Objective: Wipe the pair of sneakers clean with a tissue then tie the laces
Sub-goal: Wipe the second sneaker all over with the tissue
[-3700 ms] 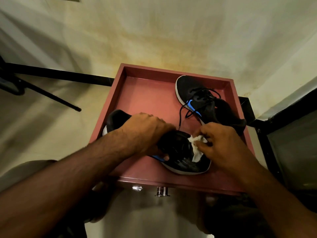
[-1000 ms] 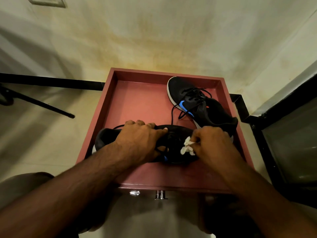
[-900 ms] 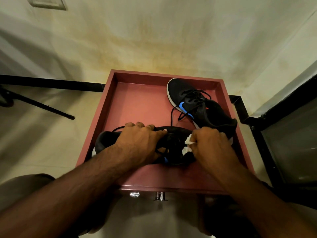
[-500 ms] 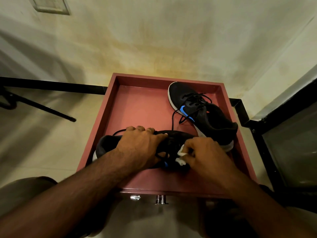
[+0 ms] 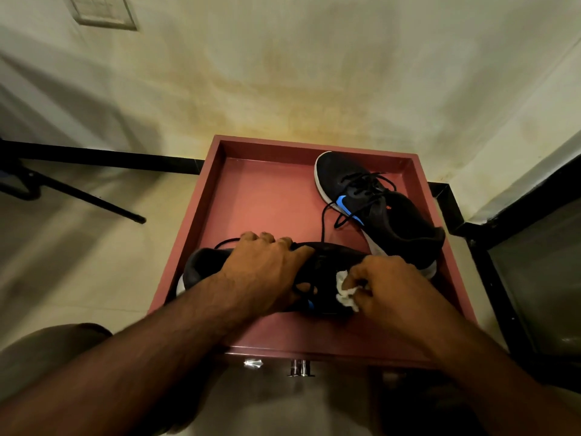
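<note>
Wiping step underway: left hand (image 5: 267,272) clamping near sneaker (image 5: 323,275) in tray (image 5: 201,196); right hand (image 5: 393,287) pinching tissue (image 5: 344,289), rubbing toe. Second sneaker (image 5: 377,209) beyond right hand, laces untied. Next probably needing shoe swap.

A pale cream wall (image 5: 283,64), stained yellowish-brown toward its middle, fills the upper view, with a rectangular switch plate (image 5: 102,11) set into it at the upper left. A black skirting strip (image 5: 103,157) runs along its foot above a light tiled floor (image 5: 78,247), where a thin black metal leg (image 5: 85,196) slants across. A dark-framed glass panel (image 5: 540,278) stands at right, and the light is dim and warm, throwing soft shadows on the left.
</note>
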Available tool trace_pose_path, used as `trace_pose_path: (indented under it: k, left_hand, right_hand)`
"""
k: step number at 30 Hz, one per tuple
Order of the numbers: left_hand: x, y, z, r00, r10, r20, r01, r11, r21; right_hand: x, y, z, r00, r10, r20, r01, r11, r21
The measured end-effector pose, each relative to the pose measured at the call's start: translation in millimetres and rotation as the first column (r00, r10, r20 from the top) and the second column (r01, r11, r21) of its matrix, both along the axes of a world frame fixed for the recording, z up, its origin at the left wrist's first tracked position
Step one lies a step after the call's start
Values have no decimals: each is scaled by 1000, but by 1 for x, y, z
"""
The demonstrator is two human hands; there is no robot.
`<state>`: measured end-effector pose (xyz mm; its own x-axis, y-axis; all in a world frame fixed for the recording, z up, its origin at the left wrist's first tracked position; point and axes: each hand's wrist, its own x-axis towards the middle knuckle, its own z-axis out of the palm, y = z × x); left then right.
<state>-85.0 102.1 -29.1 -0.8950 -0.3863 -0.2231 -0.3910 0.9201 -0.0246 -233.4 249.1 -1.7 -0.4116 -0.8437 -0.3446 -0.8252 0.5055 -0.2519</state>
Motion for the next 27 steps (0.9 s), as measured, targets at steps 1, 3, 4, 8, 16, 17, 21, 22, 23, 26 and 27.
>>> trace_pose_path:
  k: [1, 3, 4, 8, 16, 17, 21, 22, 23, 26, 27]
  left_hand:
    - [0, -2, 0, 1000, -22, 3, 22, 1000, -3]
    - [0, -4, 1, 998, -59, 7, 59, 998, -6]
    - [0, -4, 1, 998, -67, 4, 67, 998, -10]
    - [2, -3, -2, 998, -51, -25, 51, 999, -12]
    - [1, -7, -5, 996, -71, -63, 70, 997, -21]
    - [2, -7, -6, 995, -76, -65, 74, 997, -26]
    - [5, -7, -7, 991, -106, -80, 104, 994, -35]
    - [6, -7, -7, 991, -105, -87, 102, 994, -30]
    - [5, -8, -7, 991, -97, -96, 95, 995, -23]
    - [2, -3, -9, 992, -31, -121, 29, 999, -21]
    - [1, 0, -10, 992, -4, -129, 0, 1000, -30]
  right_hand:
    - [-6, 0, 0, 998, -57, -18, 57, 998, -20]
    - [-11, -8, -1, 985, -129, -111, 120, 989, -88]
    - [-10, -14, -5, 980, -123, -153, 102, 985, -142]
    - [4, -18, -14, 992, 16, -125, -28, 996, -90]
    - [3, -17, -8, 977, -144, -158, 121, 982, -145]
    - [7, -18, -9, 989, -109, -103, 93, 985, -144]
    - [6, -6, -3, 997, -65, -32, 64, 998, -14]
    - [0, -6, -2, 990, -111, -84, 110, 994, -23]
    - [-6, -7, -1, 975, -155, -159, 150, 988, -45]
    - [-3, -12, -3, 982, -108, -158, 100, 993, -58]
    - [4, -12, -6, 995, -54, -83, 51, 998, -33]
